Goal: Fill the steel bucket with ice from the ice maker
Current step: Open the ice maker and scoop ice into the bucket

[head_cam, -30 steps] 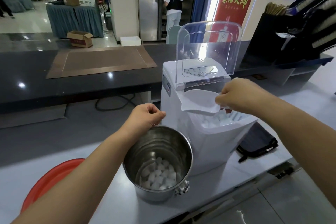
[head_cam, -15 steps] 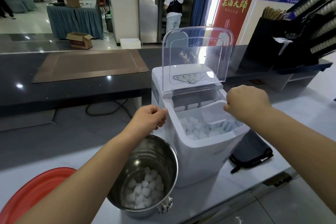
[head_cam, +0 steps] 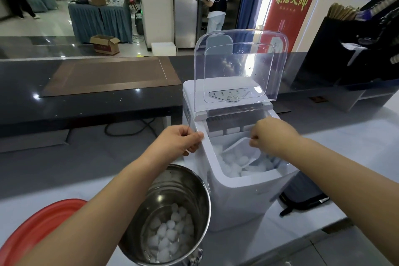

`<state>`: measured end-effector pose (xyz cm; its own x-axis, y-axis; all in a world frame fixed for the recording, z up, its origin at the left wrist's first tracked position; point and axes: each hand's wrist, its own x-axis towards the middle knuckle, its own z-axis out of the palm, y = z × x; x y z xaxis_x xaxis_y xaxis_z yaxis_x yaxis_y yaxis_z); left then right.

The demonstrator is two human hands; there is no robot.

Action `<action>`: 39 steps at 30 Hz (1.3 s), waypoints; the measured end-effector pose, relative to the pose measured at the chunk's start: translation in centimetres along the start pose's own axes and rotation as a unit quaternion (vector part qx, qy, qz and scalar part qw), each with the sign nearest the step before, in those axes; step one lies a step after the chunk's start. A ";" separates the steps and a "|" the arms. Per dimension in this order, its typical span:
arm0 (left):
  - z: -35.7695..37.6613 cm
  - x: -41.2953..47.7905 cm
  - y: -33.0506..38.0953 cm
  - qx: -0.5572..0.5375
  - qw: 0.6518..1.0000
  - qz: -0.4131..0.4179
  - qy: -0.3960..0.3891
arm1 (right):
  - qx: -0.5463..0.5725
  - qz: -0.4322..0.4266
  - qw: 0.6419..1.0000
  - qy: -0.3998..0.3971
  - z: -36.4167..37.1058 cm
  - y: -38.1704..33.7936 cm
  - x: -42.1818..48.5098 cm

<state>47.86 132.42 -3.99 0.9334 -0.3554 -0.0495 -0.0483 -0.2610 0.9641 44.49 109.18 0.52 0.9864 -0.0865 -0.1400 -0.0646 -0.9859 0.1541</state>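
On the white counter (head_cam: 356,147), the right hand (head_cam: 273,136) has plunged its gripped scoop (head_cam: 244,149) into the ice maker (head_cam: 237,198) for another load; the left hand (head_cam: 177,143) pinches its edge.

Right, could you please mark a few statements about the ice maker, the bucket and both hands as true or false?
1. The ice maker's clear lid stands raised. True.
2. The steel bucket is empty. False: ice lies in its bottom.
3. The right hand holds the scoop down in the ice maker's ice. True.
4. The left hand grips the bucket. False: it grips the ice maker's left rim.
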 end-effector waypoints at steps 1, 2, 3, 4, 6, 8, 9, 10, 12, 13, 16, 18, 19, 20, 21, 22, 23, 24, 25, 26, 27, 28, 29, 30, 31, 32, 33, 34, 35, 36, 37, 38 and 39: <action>-0.1 0.0 0.0 0.003 1.000 -0.001 -0.005 | 0.010 -0.003 1.000 -0.002 0.2 0.0 0.3; -0.2 0.0 0.0 0.007 1.000 -0.002 -0.010 | 0.020 -0.006 1.000 -0.006 0.2 0.0 0.5; -0.2 0.0 0.0 0.011 1.000 -0.003 -0.013 | 0.028 -0.010 0.999 -0.012 0.1 0.1 0.6; -0.3 0.1 0.1 0.012 1.000 -0.003 -0.016 | 0.034 -0.011 0.999 -0.021 0.0 0.2 0.8; -0.4 0.1 0.1 0.010 1.000 -0.004 -0.021 | 0.032 -0.017 0.999 -0.032 -0.2 0.4 1.0; -0.4 0.2 0.2 0.010 1.000 -0.006 -0.027 | 0.029 -0.019 0.999 -0.041 -0.4 0.6 1.3; -0.4 0.3 0.2 0.009 1.000 -0.008 -0.029 | 0.029 -0.019 0.998 -0.046 -0.5 0.7 1.4; -0.4 0.3 0.2 0.007 1.000 -0.008 -0.029 | 0.029 -0.019 0.998 -0.051 -0.6 0.8 1.5; -0.4 0.4 0.2 0.001 1.000 -0.009 -0.029 | 0.024 -0.022 0.998 -0.060 -0.8 0.8 1.5; -0.4 0.4 0.2 0.000 1.000 -0.009 -0.029 | 0.021 -0.024 0.997 -0.066 -0.8 0.7 1.5; -0.4 0.4 0.1 -0.001 0.999 -0.009 -0.031 | 0.003 -0.039 0.995 -0.093 -0.3 0.1 1.4; -0.4 0.4 0.1 -0.002 0.999 -0.008 -0.032 | 0.005 -0.053 0.992 -0.113 0.4 -0.3 1.5; -0.4 0.5 0.1 -0.001 0.999 -0.008 -0.032 | 0.011 -0.058 0.991 -0.117 0.8 -0.4 1.6; -0.5 0.5 0.2 0.000 0.999 -0.009 -0.033 | 0.018 -0.060 0.991 -0.118 0.9 -0.4 1.6; -0.5 0.4 0.2 0.001 0.999 -0.010 -0.033 | 0.023 -0.059 0.991 -0.119 1.0 -0.3 1.6; -0.5 0.4 0.2 0.002 0.999 -0.011 -0.034 | 0.026 -0.057 0.991 -0.120 0.9 -0.2 1.6; -0.5 0.4 0.2 0.003 0.999 -0.012 -0.035 | 0.026 -0.052 0.991 -0.123 0.7 -0.1 1.6; -0.5 0.4 0.2 0.003 0.999 -0.012 -0.035 | 0.028 -0.044 0.991 -0.125 0.4 0.0 1.5; -0.5 0.4 0.2 0.003 0.999 -0.012 -0.036 | 0.033 -0.037 0.991 -0.125 0.0 0.1 1.4; -0.5 0.4 0.2 0.003 0.999 -0.011 -0.036 | 0.046 -0.030 0.991 -0.123 -0.4 0.2 1.3; -0.5 0.4 0.3 0.003 0.999 -0.011 -0.035 | 0.062 -0.022 0.991 -0.120 -0.7 0.3 1.2; -0.5 0.4 0.3 0.003 0.999 -0.011 -0.035 | 0.076 -0.015 0.990 -0.119 -0.9 0.4 1.2; -0.5 0.4 0.3 0.002 0.999 -0.010 -0.035 | 0.083 -0.010 0.989 -0.120 -1.1 0.3 1.1; -0.5 0.4 0.3 0.002 0.999 -0.010 -0.034 | 0.086 -0.008 0.989 -0.122 -1.1 0.3 1.0; -0.5 0.3 0.3 0.002 0.999 -0.009 -0.033 | 0.090 -0.006 0.988 -0.125 -0.9 0.2 1.0; -0.4 0.3 0.3 0.003 0.999 -0.008 -0.032 | 0.095 -0.006 0.987 -0.131 -0.7 0.0 0.9; -0.4 0.3 0.4 0.003 0.999 -0.008 -0.031 | 0.104 -0.007 0.985 -0.139 -0.4 -0.2 0.8; -0.4 0.2 0.4 0.004 1.000 -0.008 -0.030 | 0.118 -0.008 0.982 -0.147 -0.1 -0.3 0.8; -0.4 0.2 0.4 0.004 1.000 -0.008 -0.030 | 0.133 -0.007 0.979 -0.154 0.2 -0.5 0.6; -0.4 0.2 0.4 0.003 1.000 -0.008 -0.030 | 0.145 -0.004 0.977 -0.158 0.3 -0.6 0.5; -0.4 0.2 0.4 0.003 1.000 -0.009 -0.030 | 0.156 0.000 0.975 -0.158 0.3 -0.6 0.5; -0.5 0.2 0.4 0.004 0.999 -0.010 -0.030 | 0.166 0.004 0.974 -0.155 0.1 -0.6 0.4; -0.4 0.2 0.4 0.004 0.999 -0.011 -0.030 | 0.176 0.009 0.973 -0.150 0.0 -0.4 0.3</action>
<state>48.16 132.65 -3.49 0.9115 -0.4022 -0.0861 -0.0313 -0.2767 0.9604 44.83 109.58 0.40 0.8993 -0.0892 -0.4282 -0.1809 -0.9672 -0.1785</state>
